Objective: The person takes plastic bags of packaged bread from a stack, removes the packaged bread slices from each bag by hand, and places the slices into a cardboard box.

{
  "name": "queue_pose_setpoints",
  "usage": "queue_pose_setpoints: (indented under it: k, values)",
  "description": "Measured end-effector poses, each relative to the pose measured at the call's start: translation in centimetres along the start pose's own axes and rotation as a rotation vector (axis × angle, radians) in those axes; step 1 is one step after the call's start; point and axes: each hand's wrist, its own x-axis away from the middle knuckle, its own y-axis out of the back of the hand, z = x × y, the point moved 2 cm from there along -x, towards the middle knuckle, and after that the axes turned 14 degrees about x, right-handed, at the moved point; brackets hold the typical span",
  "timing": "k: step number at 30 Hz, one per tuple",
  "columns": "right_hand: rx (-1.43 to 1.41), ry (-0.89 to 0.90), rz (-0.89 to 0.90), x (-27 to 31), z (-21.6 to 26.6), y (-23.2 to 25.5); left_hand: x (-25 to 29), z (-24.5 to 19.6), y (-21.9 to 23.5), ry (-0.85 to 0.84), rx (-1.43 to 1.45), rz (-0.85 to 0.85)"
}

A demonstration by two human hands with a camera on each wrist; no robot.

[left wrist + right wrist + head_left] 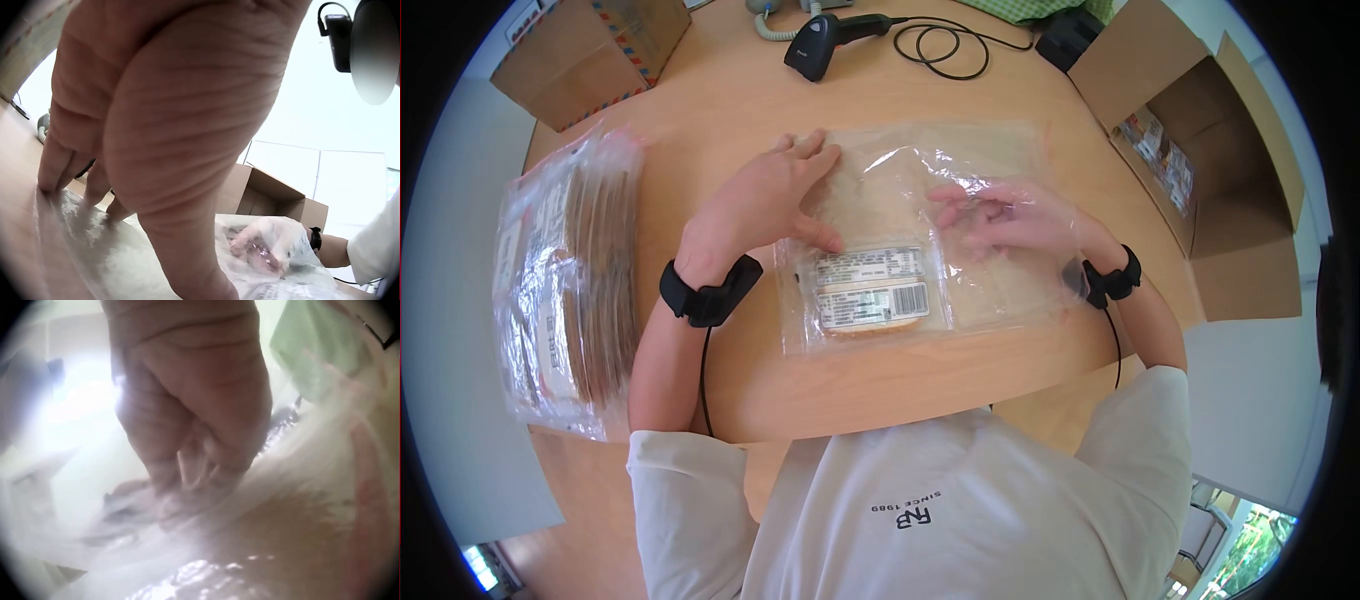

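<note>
A large clear plastic bag (990, 290) lies flat on the table in the head view. In its near left part sits a flat pack with printed labels and a barcode (872, 290), a tan edge showing along its bottom. My left hand (765, 200) rests on the bag's left side, fingers spread and thumb just above the pack; the left wrist view shows those fingertips (94, 194) down on the film. Inside the bag, under the clear film, is my right hand (1010, 215), its fingers loosely bent and pointing left. Film surrounds the right fingers (165, 509) in the right wrist view.
A clear bag of stacked flat labelled packs (570, 290) stands on the left. An open cardboard box (1250, 240) with a few packs inside is at the right. Behind are another carton (600, 60), a barcode scanner (815, 45) with coiled cable, and green checked cloth (1020, 10).
</note>
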Motion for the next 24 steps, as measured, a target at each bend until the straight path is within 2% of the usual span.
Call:
queue_pose_setpoints:
  k: [5,10,11,13,14,16,17,20,24]
  values:
    - [-0.008,-0.105,0.076,-0.6,1.6,-0.2,-0.2,0.0,-0.1,0.000,-0.018,-0.020]
    - [0.115,-0.139,0.045,-2.0,1.5,-1.0,-0.5,-1.3,0.7,0.036,0.053,0.029]
    - [0.148,-0.165,0.040,-2.2,1.2,-0.9,-0.5,-1.2,0.9,-0.012,0.050,0.014]
    - [0.204,-0.067,0.004,-2.1,1.2,-0.8,-0.3,-0.5,0.4,-0.047,0.078,-0.027]
    - [0.212,-0.099,-0.027,-2.0,1.0,-0.8,-0.5,-0.8,0.3,-0.091,0.088,-0.025]
    - [0.165,-0.027,0.001,-2.0,1.0,-0.9,-0.6,-1.3,0.8,0.055,0.107,0.014]
    - [0.167,-0.045,-0.024,-1.8,1.1,-0.7,-0.6,-1.8,0.9,0.025,0.107,0.020]
    - [0.203,-0.043,0.001,-1.3,1.3,-0.4,-0.5,-2.4,1.2,0.089,0.081,0.019]
    - [0.177,-0.111,0.034,-1.3,0.8,-0.4,-0.5,-2.2,0.9,0.086,0.074,0.011]
